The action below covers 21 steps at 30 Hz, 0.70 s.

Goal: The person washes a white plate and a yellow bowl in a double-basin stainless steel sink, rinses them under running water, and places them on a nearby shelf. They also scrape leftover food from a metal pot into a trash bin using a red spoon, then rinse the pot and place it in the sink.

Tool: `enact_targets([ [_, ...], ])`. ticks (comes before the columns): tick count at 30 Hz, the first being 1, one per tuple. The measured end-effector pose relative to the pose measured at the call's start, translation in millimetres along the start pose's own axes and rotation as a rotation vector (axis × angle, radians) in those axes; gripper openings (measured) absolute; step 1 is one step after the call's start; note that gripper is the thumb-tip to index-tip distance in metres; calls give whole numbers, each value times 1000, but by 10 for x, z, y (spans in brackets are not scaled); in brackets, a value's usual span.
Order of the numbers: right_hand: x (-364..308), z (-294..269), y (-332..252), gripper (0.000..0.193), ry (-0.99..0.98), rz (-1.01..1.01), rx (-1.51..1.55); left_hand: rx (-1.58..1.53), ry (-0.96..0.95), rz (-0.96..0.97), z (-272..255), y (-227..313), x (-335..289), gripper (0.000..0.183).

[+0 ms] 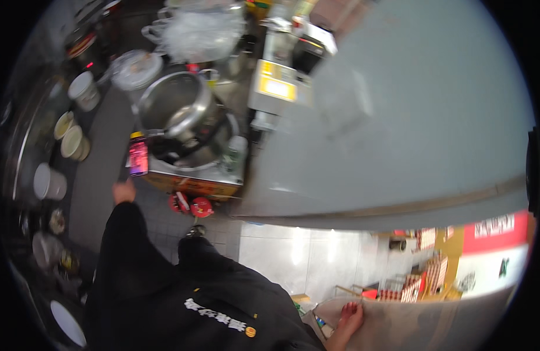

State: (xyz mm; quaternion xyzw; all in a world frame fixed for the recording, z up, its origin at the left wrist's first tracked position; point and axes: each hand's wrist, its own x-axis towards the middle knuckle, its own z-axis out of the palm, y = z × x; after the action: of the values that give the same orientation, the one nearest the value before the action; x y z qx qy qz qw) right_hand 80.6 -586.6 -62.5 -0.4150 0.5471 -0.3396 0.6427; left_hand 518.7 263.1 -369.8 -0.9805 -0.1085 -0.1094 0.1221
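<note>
Hands stand well apart. Left hand (124, 192), left of centre, sits just below a pink-screened smartphone (139, 158); contact indeterminable. Right hand (350, 317), lower right, meets a beige panel (404, 322); grip unclear.

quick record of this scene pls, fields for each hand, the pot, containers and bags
left hand: just below a pink rectangular item, blurred, finger pose unclear
right hand: at the edge of a pale panel, grip unclear
pot: large metal pot, open at the top
containers: several pale tubs along the left, one a white tub
bags: clear plastic bags, heaped beyond the pot
</note>
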Motion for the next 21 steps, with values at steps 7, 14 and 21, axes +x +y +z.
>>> enact_targets([
  [7, 386, -688, -1070, 14, -16, -241, 68, -645, -1498, -294, -850, 1653, -1701, 31],
  [14, 441, -1945, -2342, 18, 406, -849, 284, -660, -1183, 674, -1262, 4142, -2515, 33],
  [21, 666, -2359, -2142, 29, 503, -937, 197, -622, -1412, 514, -1416, 6114, -2368, 28],
])
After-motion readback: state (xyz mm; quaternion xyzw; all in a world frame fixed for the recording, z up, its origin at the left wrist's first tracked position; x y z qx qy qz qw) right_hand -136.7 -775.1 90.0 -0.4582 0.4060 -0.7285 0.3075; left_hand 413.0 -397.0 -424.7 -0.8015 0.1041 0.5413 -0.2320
